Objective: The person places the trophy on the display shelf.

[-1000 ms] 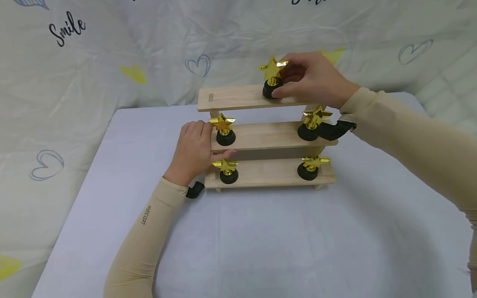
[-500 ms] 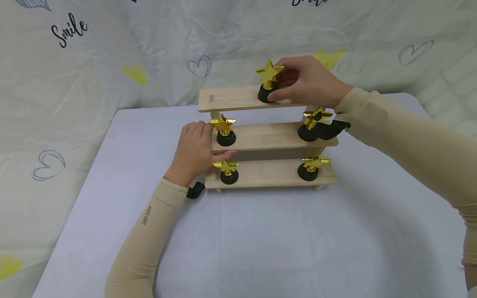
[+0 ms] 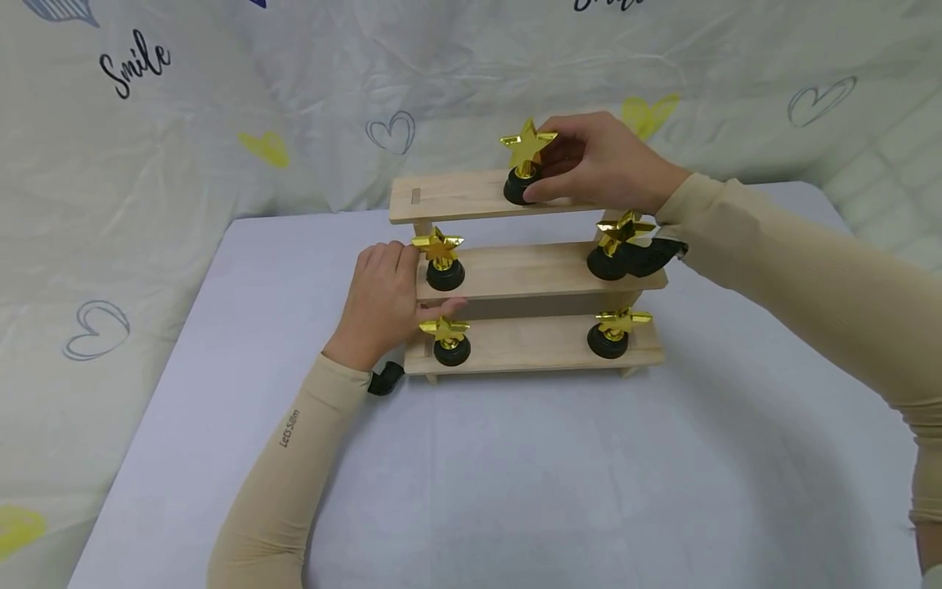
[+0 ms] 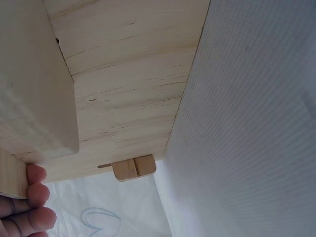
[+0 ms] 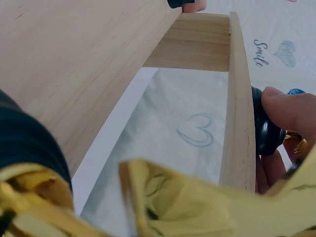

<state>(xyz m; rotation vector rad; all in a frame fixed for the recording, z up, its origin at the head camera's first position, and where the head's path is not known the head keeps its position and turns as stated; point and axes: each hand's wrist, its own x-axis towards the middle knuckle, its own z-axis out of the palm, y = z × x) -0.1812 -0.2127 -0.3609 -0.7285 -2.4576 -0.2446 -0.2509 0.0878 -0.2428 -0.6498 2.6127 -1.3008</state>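
Note:
A three-tier wooden shelf [image 3: 530, 268] stands on the table. On its top tier, my right hand [image 3: 614, 164] pinches a gold star trophy [image 3: 527, 146] by its round black base, the star upright. The right wrist view shows that base [image 5: 266, 121] against the board, thumb on one side and fingers on the other. My left hand [image 3: 379, 298] grips the shelf's left end at the middle tier, thumb along the front. In the left wrist view its fingertips [image 4: 42, 217] curl round a wooden edge. Close by that hand stand a middle-tier trophy [image 3: 445, 260] and a bottom-tier trophy [image 3: 450, 339].
Two more star trophies stand at the right, one on the middle tier [image 3: 612, 249] partly behind the black wrist strap [image 3: 655, 255], one on the bottom tier [image 3: 612, 334]. A white cloth covers the table [image 3: 515, 483]. A printed sheet [image 3: 316, 98] hangs behind.
The right hand has moved a little left along the top tier with the star trophy, less so in the last half second. The left hand keeps its grip on the shelf.

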